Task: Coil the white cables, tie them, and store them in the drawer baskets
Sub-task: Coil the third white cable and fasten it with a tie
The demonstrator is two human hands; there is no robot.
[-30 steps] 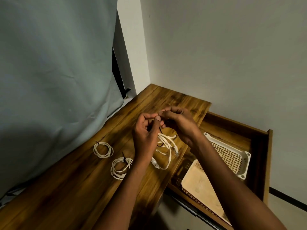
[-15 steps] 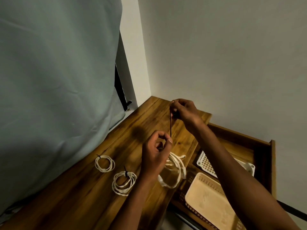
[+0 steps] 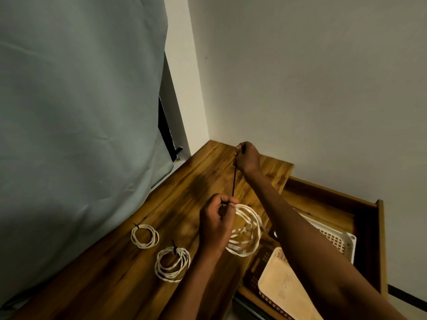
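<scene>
My left hand (image 3: 217, 224) pinches the top of a coiled white cable (image 3: 248, 232) where a black tie (image 3: 234, 181) wraps it; the coil hangs over the table's front edge. My right hand (image 3: 246, 159) is farther back and grips the tie's free end, stretched taut between both hands. Two tied white coils lie on the wooden table: a small coil (image 3: 144, 236) at left and a larger coil (image 3: 172, 264) nearer me. In the open drawer (image 3: 369, 227) at right sit a white basket (image 3: 335, 239) and a beige basket (image 3: 279, 287).
A grey-blue curtain (image 3: 80, 135) hangs along the table's left side. White walls (image 3: 300, 88) meet in the corner behind the table (image 3: 115, 285). My right forearm crosses over the drawer.
My right hand has pulled the black tie farther back and away from my left hand, drawing it longer and taut. The coil stays in my left hand.
</scene>
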